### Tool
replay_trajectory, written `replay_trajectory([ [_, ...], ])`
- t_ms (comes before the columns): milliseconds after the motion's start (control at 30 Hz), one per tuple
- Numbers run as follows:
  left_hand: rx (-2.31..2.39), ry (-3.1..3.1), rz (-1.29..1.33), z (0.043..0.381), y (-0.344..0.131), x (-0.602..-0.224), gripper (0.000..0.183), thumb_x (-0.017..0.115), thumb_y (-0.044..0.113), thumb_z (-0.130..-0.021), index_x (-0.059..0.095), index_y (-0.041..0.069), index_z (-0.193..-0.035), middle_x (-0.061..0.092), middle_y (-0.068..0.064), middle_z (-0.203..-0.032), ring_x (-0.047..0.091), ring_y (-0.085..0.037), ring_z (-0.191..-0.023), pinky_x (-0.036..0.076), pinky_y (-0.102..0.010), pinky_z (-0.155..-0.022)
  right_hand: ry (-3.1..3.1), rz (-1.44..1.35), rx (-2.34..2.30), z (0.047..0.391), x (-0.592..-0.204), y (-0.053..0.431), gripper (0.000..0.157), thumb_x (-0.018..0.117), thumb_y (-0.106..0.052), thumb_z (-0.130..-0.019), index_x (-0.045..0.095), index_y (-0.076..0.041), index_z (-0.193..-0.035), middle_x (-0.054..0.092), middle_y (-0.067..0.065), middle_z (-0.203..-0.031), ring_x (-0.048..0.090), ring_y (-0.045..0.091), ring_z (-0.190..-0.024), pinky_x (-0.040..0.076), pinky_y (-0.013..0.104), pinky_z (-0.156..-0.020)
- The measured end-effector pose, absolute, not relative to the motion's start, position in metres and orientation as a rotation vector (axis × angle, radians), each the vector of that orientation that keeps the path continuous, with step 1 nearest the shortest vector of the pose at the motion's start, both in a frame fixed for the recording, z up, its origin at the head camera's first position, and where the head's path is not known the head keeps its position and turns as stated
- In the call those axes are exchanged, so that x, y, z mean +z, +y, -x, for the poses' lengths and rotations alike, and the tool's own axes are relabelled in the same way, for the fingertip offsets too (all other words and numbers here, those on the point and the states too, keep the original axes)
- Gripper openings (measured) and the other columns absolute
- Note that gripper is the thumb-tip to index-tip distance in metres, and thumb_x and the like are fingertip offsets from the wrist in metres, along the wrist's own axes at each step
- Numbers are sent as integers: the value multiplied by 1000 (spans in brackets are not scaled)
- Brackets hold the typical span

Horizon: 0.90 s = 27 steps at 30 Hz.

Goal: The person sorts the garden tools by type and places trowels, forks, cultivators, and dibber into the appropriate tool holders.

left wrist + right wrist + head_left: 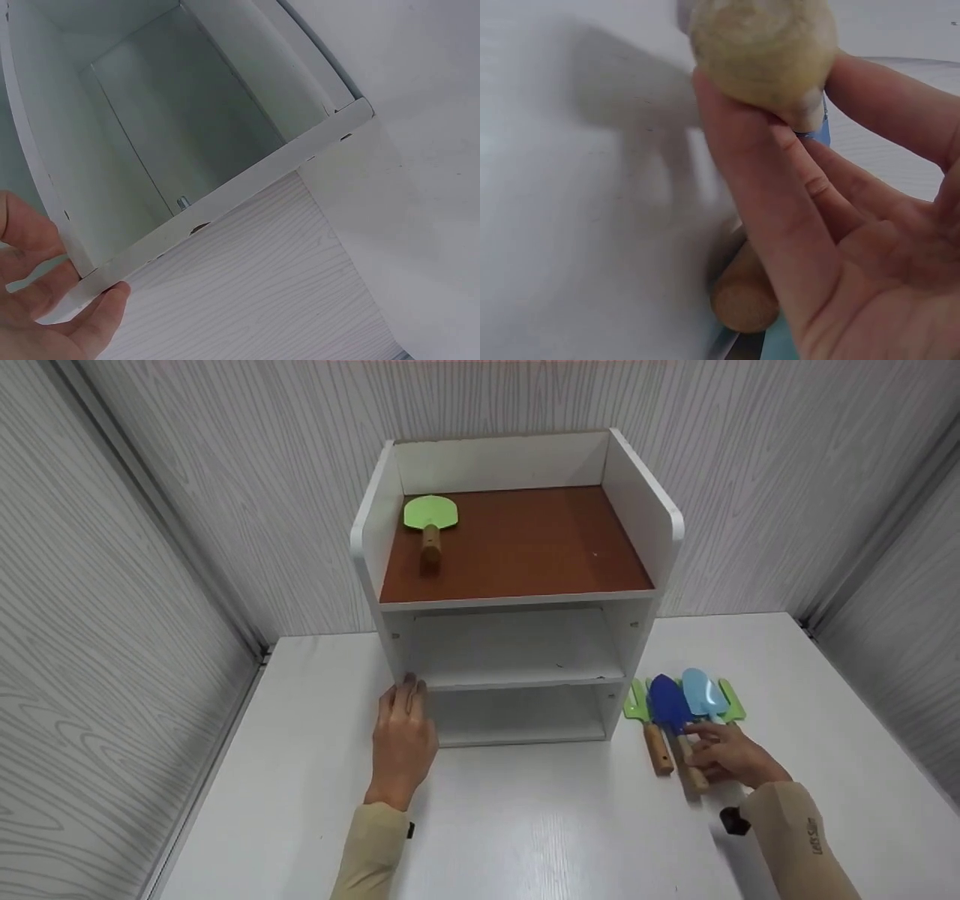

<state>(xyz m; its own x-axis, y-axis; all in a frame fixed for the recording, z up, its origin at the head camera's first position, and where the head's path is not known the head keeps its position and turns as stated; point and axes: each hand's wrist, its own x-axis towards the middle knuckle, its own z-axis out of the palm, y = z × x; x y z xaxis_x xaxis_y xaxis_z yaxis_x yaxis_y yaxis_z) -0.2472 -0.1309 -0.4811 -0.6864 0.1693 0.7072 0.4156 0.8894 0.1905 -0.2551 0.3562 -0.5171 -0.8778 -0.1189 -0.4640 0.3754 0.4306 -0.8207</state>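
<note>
In the head view, my right hand (733,757) pinches the wooden handle of a dark blue garden trowel (670,705). The round butt of that handle (761,56) sits between thumb and fingers in the right wrist view. Beside it lie a green hand fork (637,706) with a wooden handle, a light blue trowel (703,692) and another green tool (732,701), partly covered. My left hand (405,731) grips the front left edge of a white shelf unit (517,688), thumb and fingers on either side of the board (217,199).
A green flat-bladed tool (430,514) with a wooden handle lies on the brown top shelf (532,540), at its left. The unit stands on a white table (540,825), against a wood-grain back panel (502,397). Similar panels rise at left and right.
</note>
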Motion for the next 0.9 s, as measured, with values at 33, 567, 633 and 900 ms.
replay_trajectory([
  [33, -439, -2327, 415, 247, -131, -481, 46, 70, -12, -80, 60, -16, -125, 58, -30, -130, 56, -48, -115, 52, -50, -98, 2228, -210, -1464, 255, -517, 356, 76, 71, -4, -91, 28, 10, -152, 53, 24, -126, 63, 20, -88, 59, 36, -76],
  [567, -492, -2340, 390, 245, -129, -482, 47, 72, -11, -81, 59, -15, -126, 57, -28, -132, 55, -47, -116, 54, -49, -95, 2301, -67, -1560, 244, -513, 353, 77, 70, -5, -92, 26, 9, -153, 61, 22, -121, 65, 22, -92, 60, 39, -76],
  [633, -498, -2336, 386, 245, -129, -483, 47, 72, -11, -81, 60, -15, -126, 57, -28, -132, 55, -47, -117, 54, -49, -95, 2310, -42, -1565, 245, -513, 352, 78, 70, -6, -92, 26, 8, -154, 60, 24, -124, 66, 23, -96, 60, 40, -79],
  [900, -462, -2342, 386, 244, -129, -480, 48, 72, -10, -81, 59, -15, -127, 58, -29, -131, 56, -47, -116, 54, -48, -94, 2331, -31, -1593, 245, -514, 348, 80, 71, -6, -92, 24, 5, -156, 57, 27, -129, 64, 24, -100, 60, 42, -82],
])
